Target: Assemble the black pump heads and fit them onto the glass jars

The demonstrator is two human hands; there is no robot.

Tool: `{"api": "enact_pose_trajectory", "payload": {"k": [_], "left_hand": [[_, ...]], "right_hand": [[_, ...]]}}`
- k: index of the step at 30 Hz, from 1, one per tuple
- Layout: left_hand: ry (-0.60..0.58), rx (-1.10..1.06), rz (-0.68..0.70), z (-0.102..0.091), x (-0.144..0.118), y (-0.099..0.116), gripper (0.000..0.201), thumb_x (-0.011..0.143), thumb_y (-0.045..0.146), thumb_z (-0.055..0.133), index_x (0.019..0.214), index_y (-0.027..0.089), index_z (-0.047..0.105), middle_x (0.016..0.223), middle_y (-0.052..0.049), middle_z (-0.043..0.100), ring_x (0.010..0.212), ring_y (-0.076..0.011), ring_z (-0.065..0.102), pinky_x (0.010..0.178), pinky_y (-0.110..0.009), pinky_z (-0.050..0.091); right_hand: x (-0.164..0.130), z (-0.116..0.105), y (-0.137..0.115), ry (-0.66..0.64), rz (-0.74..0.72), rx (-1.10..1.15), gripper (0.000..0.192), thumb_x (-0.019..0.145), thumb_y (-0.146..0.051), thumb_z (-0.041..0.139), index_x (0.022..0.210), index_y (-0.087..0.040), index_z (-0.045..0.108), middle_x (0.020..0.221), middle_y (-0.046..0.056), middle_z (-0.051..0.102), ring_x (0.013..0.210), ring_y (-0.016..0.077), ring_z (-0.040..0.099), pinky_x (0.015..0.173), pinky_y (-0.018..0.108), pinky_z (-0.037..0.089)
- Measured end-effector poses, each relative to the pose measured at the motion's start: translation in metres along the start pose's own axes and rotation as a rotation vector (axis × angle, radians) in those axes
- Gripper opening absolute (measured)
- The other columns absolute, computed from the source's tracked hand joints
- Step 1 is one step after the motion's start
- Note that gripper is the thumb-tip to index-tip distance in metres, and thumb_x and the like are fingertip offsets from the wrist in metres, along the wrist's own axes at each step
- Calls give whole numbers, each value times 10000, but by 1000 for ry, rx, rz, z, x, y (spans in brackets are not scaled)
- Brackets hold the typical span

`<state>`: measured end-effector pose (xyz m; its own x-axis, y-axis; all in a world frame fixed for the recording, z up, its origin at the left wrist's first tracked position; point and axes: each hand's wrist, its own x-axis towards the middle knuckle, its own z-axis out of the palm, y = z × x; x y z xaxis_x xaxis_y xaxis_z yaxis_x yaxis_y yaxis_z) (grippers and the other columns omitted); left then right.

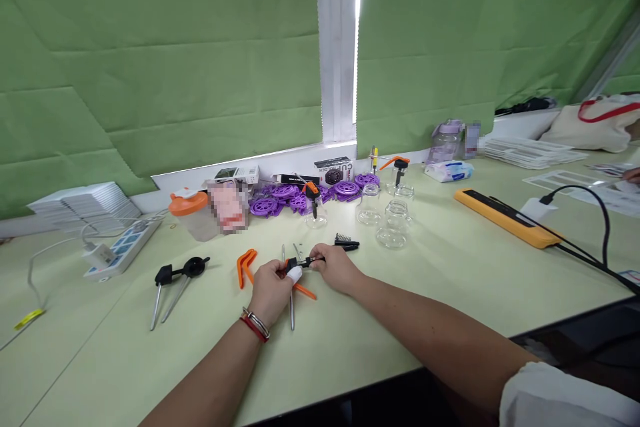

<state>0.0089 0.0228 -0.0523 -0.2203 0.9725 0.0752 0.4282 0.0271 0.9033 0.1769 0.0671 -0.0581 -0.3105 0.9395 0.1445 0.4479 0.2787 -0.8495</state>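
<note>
My left hand (274, 288) is closed around a small black plastic fitting (291, 265), with a white covering on one fingertip. An orange lever (305, 291) and a thin metal tube (292, 313) show below the fingers; whether they join the fitting is hidden. My right hand (336, 267) pinches a slim black piece (317, 259) against the fitting's right side. Beyond that hand lie a black part and springs (346, 241). Orange levers (246, 267) rest left of my hands. Farther left are black caps (194, 267) with metal tubes.
Glass bottles (393, 237) stand behind my hands, near purple plastic wheels (285, 195). An orange-lidded container (189, 203) and a power strip (123, 250) are at left. A yellow-black device (505, 219) with cables lies at right. A person's hand (631, 175) shows at the far right.
</note>
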Motion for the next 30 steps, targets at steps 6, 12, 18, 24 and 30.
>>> {"api": "enact_pose_trajectory", "payload": {"k": [6,12,18,24,30], "left_hand": [[6,14,-7,0,0,1,344,604,454,695,725,133,665,617,-23,595,554,-140,496,515,-252,352],[2,56,-6,1,1,0,331,622,439,674,749,133,665,629,-23,599,563,-143,502,519,-252,357],[10,76,5,1,2,-2,318,623,432,671,736,135,667,611,-22,590,558,-142,496,514,-252,357],[11,92,2,1,3,-2,305,619,416,667,733,133,662,616,-23,589,564,-143,500,513,-251,355],[36,119,-22,-3,1,1,307,606,439,669,693,146,635,601,-12,566,564,-140,481,513,-251,355]], "right_hand": [[0,1,0,15,-4,1,183,755,-175,579,935,-201,595,804,8,633,726,143,556,687,264,400],[0,1,1,33,15,-39,160,746,-186,586,905,-199,592,780,5,625,719,148,553,666,258,398],[0,2,-1,9,1,-47,80,758,-176,566,828,-196,600,789,11,638,753,150,563,703,261,401],[-1,1,-2,33,20,-32,154,754,-179,580,906,-201,571,794,4,623,745,146,559,684,257,402],[-3,0,-3,35,12,-11,143,752,-174,583,891,-202,558,775,-6,622,734,142,557,689,259,405]]}}
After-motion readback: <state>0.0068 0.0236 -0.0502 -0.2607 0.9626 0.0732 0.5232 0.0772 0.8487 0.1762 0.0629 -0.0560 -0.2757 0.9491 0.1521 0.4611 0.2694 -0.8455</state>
